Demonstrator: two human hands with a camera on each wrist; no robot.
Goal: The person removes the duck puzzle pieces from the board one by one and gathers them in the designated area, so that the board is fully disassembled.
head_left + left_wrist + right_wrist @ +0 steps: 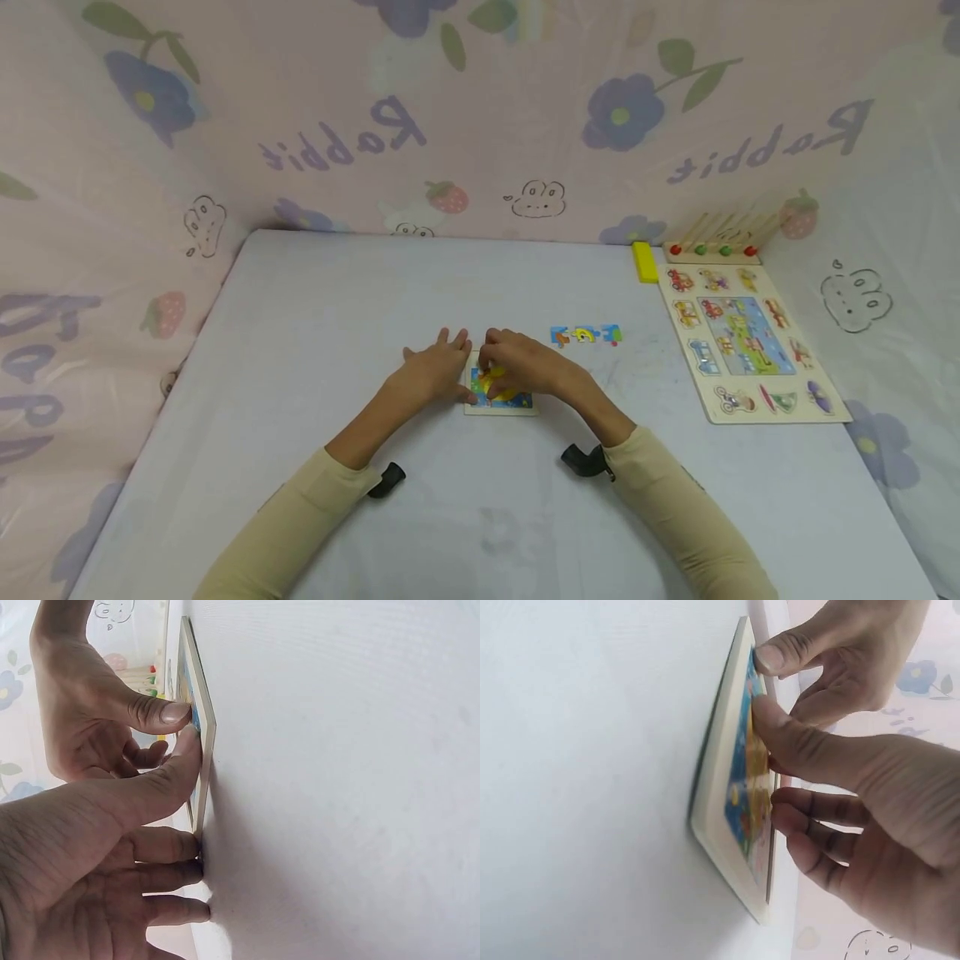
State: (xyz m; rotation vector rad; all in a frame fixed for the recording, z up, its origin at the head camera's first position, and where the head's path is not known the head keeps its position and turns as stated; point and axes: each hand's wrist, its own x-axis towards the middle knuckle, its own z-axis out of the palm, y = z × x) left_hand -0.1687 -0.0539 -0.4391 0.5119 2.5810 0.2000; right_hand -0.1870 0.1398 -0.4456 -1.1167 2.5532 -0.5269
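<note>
- I count one small puzzle board (501, 411), lying flat beneath both hands near the middle of the worktop (315, 317); its pale frame surrounds a blue, green and yellow picture.
- I make out what look like three loose puzzle pieces (583, 334), close together in a row, beyond the board and to its right.
- Off to the right I have one large picture board (716, 398), with ten small pictures around a central scene.
- Behind it stands one wooden rack (712, 259) with four beads, two red and two green; beside that lies one yellow block (644, 262).
- The left hand (431, 375) is spread, fingers mostly straight; its thumb rests on the picture's edge and its fingertips reach the frame's side and the worktop.
- The right hand (528, 362) arches over the picture, fingers bent, thumb tip touching it; I cannot tell whether it pinches a piece.
- I see two beige sleeves (300, 521), with a black curved fitting (387, 481) at each cuff.
- The worktop is white; pinkish curtains (480, 108) behind it carry flowers, strawberries, rabbits and mirrored "Rabbit" lettering.
</note>
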